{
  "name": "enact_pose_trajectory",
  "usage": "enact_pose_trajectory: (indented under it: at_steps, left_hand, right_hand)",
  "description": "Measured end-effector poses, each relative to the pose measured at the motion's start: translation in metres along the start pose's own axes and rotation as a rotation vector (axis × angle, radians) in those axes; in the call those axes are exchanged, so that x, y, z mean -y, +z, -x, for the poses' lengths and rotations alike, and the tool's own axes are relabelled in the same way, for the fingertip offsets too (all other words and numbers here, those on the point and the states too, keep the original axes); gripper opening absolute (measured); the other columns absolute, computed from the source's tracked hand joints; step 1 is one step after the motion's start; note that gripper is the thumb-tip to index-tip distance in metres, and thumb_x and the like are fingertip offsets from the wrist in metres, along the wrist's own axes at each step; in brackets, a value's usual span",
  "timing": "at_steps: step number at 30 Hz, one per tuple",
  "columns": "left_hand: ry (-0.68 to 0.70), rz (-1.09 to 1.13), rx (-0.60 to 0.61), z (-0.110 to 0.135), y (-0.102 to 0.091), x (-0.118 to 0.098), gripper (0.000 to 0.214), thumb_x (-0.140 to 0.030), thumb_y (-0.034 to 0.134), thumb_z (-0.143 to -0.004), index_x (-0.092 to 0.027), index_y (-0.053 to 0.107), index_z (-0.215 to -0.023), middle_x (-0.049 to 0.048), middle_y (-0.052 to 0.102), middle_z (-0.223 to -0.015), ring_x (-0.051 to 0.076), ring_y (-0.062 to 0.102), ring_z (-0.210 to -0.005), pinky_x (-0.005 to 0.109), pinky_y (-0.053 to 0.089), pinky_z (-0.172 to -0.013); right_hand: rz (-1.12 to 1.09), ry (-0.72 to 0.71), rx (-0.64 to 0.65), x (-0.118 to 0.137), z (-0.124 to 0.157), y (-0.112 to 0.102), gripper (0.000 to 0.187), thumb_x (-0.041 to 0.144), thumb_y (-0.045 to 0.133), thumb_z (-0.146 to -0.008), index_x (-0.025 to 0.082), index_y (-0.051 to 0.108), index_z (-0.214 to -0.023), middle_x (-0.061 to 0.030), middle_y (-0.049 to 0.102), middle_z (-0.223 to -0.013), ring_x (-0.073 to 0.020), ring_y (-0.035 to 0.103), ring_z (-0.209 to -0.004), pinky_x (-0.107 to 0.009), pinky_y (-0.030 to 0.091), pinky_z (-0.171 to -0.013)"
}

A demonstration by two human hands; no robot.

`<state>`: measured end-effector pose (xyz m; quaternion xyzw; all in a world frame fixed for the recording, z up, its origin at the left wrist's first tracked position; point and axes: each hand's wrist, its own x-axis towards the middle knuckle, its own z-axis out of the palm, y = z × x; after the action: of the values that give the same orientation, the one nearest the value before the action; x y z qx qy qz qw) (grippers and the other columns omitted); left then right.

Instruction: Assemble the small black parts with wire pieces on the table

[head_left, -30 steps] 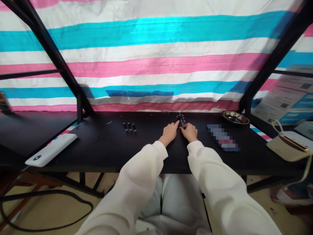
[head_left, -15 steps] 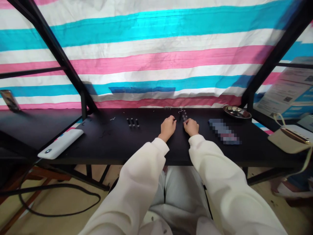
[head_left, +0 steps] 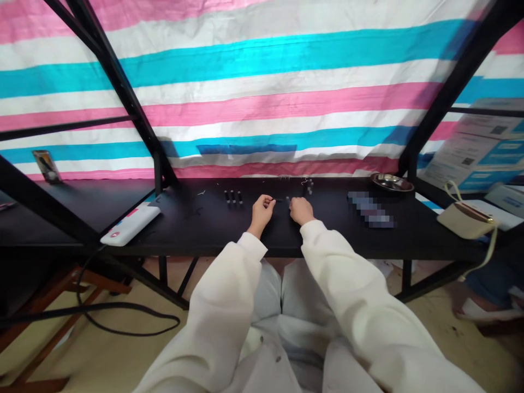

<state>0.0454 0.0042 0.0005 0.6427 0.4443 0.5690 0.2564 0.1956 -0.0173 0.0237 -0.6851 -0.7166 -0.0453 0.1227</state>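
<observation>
Your left hand (head_left: 262, 210) and right hand (head_left: 301, 210) rest close together on the black table (head_left: 327, 240). Their fingers curl toward a tiny dark piece (head_left: 282, 200) lying between them, but I cannot tell whether either hand grips it. To the left, three black pieces (head_left: 232, 197) already stand in a neat row. A small cluster (head_left: 309, 187) lies loose just beyond your right hand.

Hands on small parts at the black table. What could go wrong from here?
The small dark piece between the left hand and right hand nearly matches the black table; if it slips, it may be hard to find.
Three black cylinders sit just beside the left hand; a sideways move could scatter them.
The white power bank sits at the table's edge and might get knocked off.
</observation>
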Motion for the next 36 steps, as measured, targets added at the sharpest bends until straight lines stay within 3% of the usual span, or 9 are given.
enact_pose_trajectory:
  at_steps: [4,13,26,30,36]
  left_hand:
    - [0.015,0.043,0.001,0.001,0.0,-0.006,0.009,-0.022,0.059,-0.073,-0.016,0.055,-0.077,0.0006,0.057,-0.072,0.009,0.05,-0.062,0.023,0.043,-0.065]
    - [0.033,0.017,-0.008,0.001,0.0,-0.008,0.008,-0.023,0.057,-0.076,-0.016,0.055,-0.08,0.0012,0.058,-0.075,0.009,0.053,-0.067,0.023,0.045,-0.068]
    - [0.261,-0.362,0.136,0.013,-0.006,-0.02,0.028,-0.026,0.046,-0.086,-0.02,0.061,-0.109,0.0037,0.064,-0.084,0.013,0.056,-0.077,0.026,0.045,-0.078]
    - [0.314,-0.441,0.198,0.015,-0.005,-0.021,0.027,-0.025,0.046,-0.086,-0.02,0.065,-0.105,0.0041,0.065,-0.085,0.014,0.056,-0.082,0.027,0.044,-0.079]
    - [0.264,-0.368,0.178,0.011,-0.004,-0.017,0.021,-0.029,0.054,-0.082,-0.019,0.066,-0.096,0.0027,0.065,-0.082,0.012,0.055,-0.073,0.025,0.045,-0.074]
  right_hand:
    - [0.029,-0.092,-0.068,0.004,0.005,0.008,0.02,0.019,0.044,-0.087,0.011,0.058,-0.099,-0.0147,0.062,-0.102,-0.0233,0.053,-0.097,-0.031,0.039,-0.077]
    - [0.031,-0.112,-0.088,0.002,0.007,0.009,0.02,0.019,0.042,-0.087,0.011,0.057,-0.098,-0.0162,0.06,-0.102,-0.0251,0.051,-0.095,-0.034,0.036,-0.076]
    - [0.049,-0.13,-0.139,0.003,0.01,0.009,0.023,0.016,0.037,-0.088,0.009,0.056,-0.096,-0.0177,0.06,-0.099,-0.0262,0.05,-0.093,-0.035,0.033,-0.075]
    - [0.003,-0.118,-0.135,0.001,0.01,0.008,0.017,0.019,0.044,-0.085,0.012,0.057,-0.095,-0.015,0.061,-0.099,-0.0252,0.05,-0.094,-0.034,0.032,-0.075]
    - [-0.078,-0.116,-0.177,-0.001,0.008,0.009,0.013,0.021,0.048,-0.083,0.016,0.057,-0.091,-0.0113,0.061,-0.098,-0.0232,0.05,-0.093,-0.032,0.031,-0.076]
